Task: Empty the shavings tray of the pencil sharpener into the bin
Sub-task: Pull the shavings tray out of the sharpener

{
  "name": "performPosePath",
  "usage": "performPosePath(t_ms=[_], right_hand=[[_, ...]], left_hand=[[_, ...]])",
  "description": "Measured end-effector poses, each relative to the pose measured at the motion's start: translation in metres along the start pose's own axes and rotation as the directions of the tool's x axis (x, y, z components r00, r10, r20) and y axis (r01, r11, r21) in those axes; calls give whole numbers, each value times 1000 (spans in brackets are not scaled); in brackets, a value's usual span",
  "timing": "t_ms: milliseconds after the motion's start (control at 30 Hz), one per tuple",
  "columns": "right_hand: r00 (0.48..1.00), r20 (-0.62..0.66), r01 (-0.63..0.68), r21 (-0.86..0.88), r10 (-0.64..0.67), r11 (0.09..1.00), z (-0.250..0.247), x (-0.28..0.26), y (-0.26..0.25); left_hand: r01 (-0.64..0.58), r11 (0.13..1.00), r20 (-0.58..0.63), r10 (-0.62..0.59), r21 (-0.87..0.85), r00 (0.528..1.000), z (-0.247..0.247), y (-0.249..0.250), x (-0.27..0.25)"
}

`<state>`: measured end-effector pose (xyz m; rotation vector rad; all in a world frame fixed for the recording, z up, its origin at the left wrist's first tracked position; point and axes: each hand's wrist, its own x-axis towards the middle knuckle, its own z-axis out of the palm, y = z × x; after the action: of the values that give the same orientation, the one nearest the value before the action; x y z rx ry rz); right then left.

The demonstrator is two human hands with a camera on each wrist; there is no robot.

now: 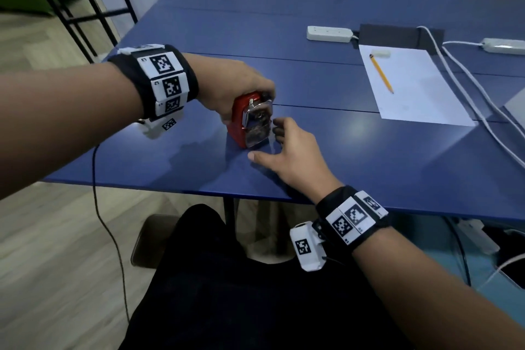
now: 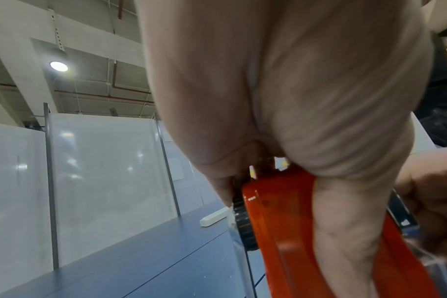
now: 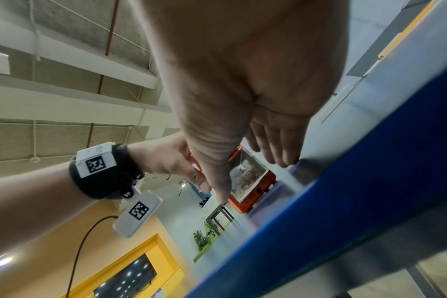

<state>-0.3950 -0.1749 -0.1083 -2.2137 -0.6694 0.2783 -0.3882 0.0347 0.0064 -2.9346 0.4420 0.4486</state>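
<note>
A red pencil sharpener point(image 1: 237, 118) point(image 2: 281, 221) point(image 3: 264, 182) stands on the blue table point(image 1: 355, 156) near its front edge. My left hand point(image 1: 248, 99) point(image 2: 293, 121) point(image 3: 166, 163) grips its top from above, fingers by the black knob point(image 1: 267, 94). The clear shavings tray point(image 1: 257, 136) point(image 3: 246, 175), with brown shavings inside, faces my right hand point(image 1: 264, 140) point(image 3: 252, 180). That hand has its thumb point(image 1: 253, 156) and straight fingers point(image 1: 277, 125) spread on either side of the tray. Whether they touch it I cannot tell. No bin shows.
At the right lie a white sheet point(image 1: 412, 94), a yellow pencil point(image 1: 381, 74) and an eraser point(image 1: 380, 53). Two white power strips point(image 1: 329, 33) point(image 1: 502, 46) and cables point(image 1: 466, 88) sit farther back. My lap is below the table edge point(image 1: 170, 188).
</note>
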Motion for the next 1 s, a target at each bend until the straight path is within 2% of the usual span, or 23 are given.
performPosePath(t_ms=[133,333,1000], right_hand=[[993,-111,-63,-155,46,986,8,-5,-15],[973,-216,-103,-104,79,989,22,2,-30],[972,-222,-103,-104,78,989,14,-3,-32]], left_hand=[[9,1000,-10,-9,16,1000,1,2,0],[5,1000,-14,-5,23,1000,1,2,0],[16,1000,-17,-16,15,1000,2,1,0]])
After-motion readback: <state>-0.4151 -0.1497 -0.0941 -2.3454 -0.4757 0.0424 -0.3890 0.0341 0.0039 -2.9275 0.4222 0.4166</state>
